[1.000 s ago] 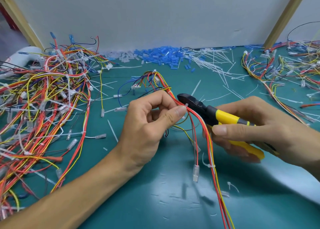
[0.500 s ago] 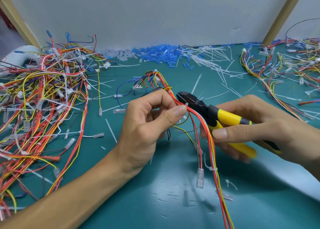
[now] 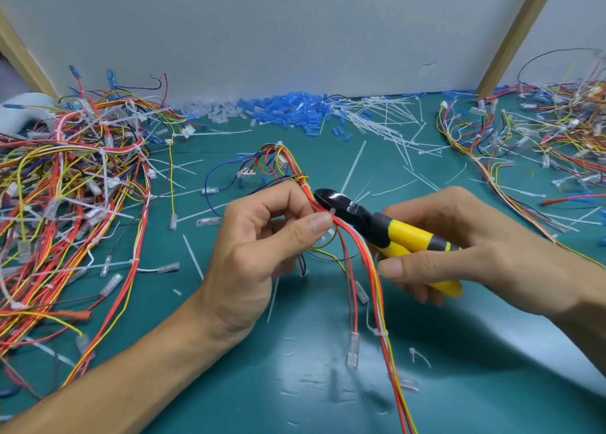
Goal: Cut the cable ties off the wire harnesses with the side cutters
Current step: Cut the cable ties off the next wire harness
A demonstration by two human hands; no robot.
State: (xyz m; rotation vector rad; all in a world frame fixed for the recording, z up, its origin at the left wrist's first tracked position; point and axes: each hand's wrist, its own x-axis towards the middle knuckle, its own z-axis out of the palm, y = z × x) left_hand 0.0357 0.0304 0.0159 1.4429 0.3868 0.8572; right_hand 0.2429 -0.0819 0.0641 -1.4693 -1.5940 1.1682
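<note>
My left hand (image 3: 259,246) pinches a wire harness (image 3: 373,289) of red, orange, yellow and white wires between thumb and fingers, above the green mat. My right hand (image 3: 465,256) grips the yellow-and-black side cutters (image 3: 390,233). The black jaws of the cutters sit against the bundle just beyond my left thumb, by a small white cable tie (image 3: 333,211). Another white tie (image 3: 380,332) wraps the bundle lower down. The far end of the harness loops up with white connectors (image 3: 246,175).
A big tangle of harnesses (image 3: 65,210) fills the left side, another pile (image 3: 541,151) lies at the right. Blue sleeves (image 3: 288,110) and cut white ties (image 3: 387,125) lie along the back wall. Loose tie scraps dot the green mat (image 3: 295,384).
The handles of the cutters have closed together a little, and the jaws stay at the bundle by my left thumb. Both hands hold almost still.
</note>
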